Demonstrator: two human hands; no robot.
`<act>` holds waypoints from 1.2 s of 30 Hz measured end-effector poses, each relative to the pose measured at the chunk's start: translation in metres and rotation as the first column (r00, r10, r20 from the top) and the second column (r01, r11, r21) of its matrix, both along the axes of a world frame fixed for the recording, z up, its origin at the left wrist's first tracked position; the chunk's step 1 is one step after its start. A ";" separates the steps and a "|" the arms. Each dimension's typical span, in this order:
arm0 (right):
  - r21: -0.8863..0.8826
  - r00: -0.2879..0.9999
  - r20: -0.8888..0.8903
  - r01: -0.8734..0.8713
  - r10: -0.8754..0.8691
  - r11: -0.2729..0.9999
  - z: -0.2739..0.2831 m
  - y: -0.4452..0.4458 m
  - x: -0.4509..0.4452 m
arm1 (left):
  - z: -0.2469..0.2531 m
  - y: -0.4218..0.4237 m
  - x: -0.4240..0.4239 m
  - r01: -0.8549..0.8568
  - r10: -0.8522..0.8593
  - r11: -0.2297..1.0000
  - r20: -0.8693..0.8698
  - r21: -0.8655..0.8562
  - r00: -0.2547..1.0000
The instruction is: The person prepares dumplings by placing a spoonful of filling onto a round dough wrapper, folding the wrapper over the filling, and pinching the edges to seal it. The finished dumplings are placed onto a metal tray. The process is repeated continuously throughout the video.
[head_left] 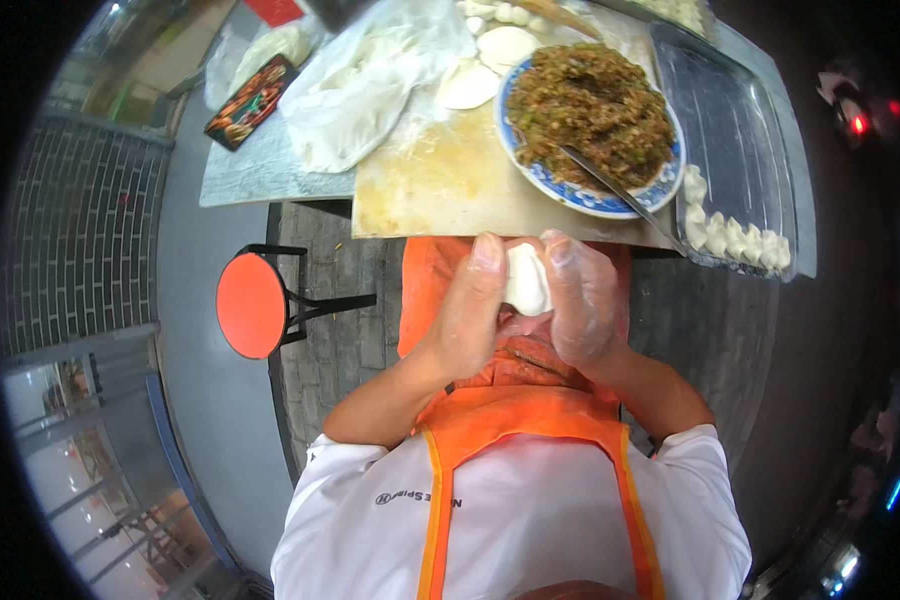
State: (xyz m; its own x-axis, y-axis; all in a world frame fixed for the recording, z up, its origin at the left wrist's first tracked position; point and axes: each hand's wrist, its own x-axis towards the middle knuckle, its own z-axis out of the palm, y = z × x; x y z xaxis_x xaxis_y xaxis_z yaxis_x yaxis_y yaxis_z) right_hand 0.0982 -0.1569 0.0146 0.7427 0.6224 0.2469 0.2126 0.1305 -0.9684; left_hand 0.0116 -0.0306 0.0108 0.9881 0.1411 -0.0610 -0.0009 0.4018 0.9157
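Between my two hands, just off the near edge of the wooden board [435, 191], is a folded white dough dumpling [527, 281]. My left hand [474, 300] presses it from the left side, with the thumb on top. From the right, my right hand [585, 300] closes on the same dumpling; flour dusts the fingers of both hands. Beyond them stands a blue-and-white plate [551, 191] heaped with brown minced filling [596, 112]. A metal utensil [607, 180] rests in the filling, its handle reaching over the rim.
At right, a clear tray [727, 112] holds a row of shaped dumplings [742, 238]. Flat dough wrappers [469, 84], small dough pieces [506, 11] and a wooden rolling pin [562, 16] lie at the back. Leftward are a plastic bag with dough [352, 97], a phone-like dark object [251, 101] and an orange stool [251, 305].
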 end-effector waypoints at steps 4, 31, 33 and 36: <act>-0.065 0.995 0.097 -0.020 0.027 0.998 0.002 -0.003 0.006 | 0.002 -0.004 0.003 -0.103 0.098 0.981 0.037 0.163 0.994; -0.010 0.786 0.613 0.113 -0.083 0.994 0.011 -0.021 0.006 | -0.016 -0.017 0.012 -0.103 0.090 0.994 0.225 0.043 0.970; -0.010 0.805 0.588 0.096 -0.071 0.995 0.011 -0.022 0.004 | -0.014 -0.016 0.010 -0.098 0.077 0.993 0.249 0.071 0.965; -0.041 0.819 0.573 0.068 -0.032 0.997 0.017 -0.023 0.005 | -0.019 -0.012 0.012 -0.132 0.083 0.984 0.350 0.117 0.933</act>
State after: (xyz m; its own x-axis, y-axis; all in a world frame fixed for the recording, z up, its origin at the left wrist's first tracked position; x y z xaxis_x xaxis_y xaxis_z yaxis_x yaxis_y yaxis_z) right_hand 0.1035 -0.1796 0.0319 0.5093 0.6144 0.6025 0.7350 0.0535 -0.6759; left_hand 0.0233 -0.0422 -0.0081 0.9239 0.2307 0.3053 -0.3599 0.2532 0.8980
